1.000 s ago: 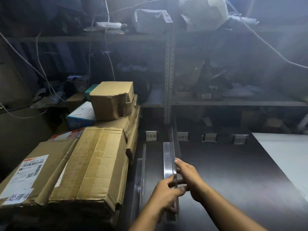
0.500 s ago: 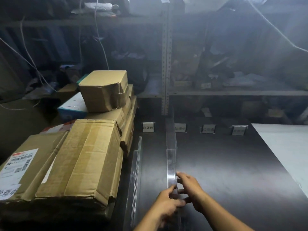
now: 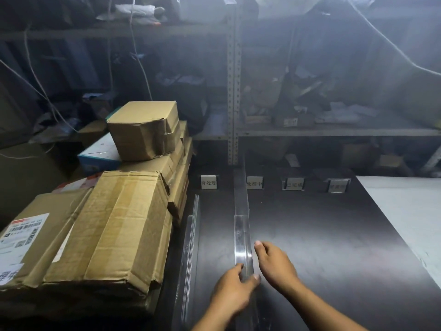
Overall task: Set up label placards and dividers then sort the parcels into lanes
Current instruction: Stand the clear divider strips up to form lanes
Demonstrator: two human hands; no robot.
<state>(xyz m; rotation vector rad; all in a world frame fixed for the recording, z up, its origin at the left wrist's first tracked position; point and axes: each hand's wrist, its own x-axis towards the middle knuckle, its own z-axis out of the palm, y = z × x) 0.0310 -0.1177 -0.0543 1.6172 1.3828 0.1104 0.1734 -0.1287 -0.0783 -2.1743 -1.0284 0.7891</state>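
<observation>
A clear acrylic divider [image 3: 241, 225] stands upright on the dark table [image 3: 322, 235], running from the near edge back between the first placard [image 3: 208, 182] and second placard [image 3: 254, 183]. My left hand [image 3: 235, 289] pinches its near end between thumb and fingers. My right hand [image 3: 274, 262] lies just right of the divider with relaxed fingers, apart from it or barely touching. Two more placards [image 3: 295, 184] [image 3: 338, 185] stand further right. More clear dividers [image 3: 189, 249] lie stacked at the table's left. Cardboard parcels [image 3: 114, 225] are piled on the left.
A metal shelving rack [image 3: 232, 91] full of clutter stands behind the table. A white sheet [image 3: 405, 211] covers the table's right corner. A smaller box [image 3: 145, 130] tops the parcel pile, with a blue-and-white box [image 3: 100, 154] behind. Cables hang at the left.
The divider has been set down flat and straight along the lane line. My right hand has come off it and opened beside it; my left hand still pinches the near end.
</observation>
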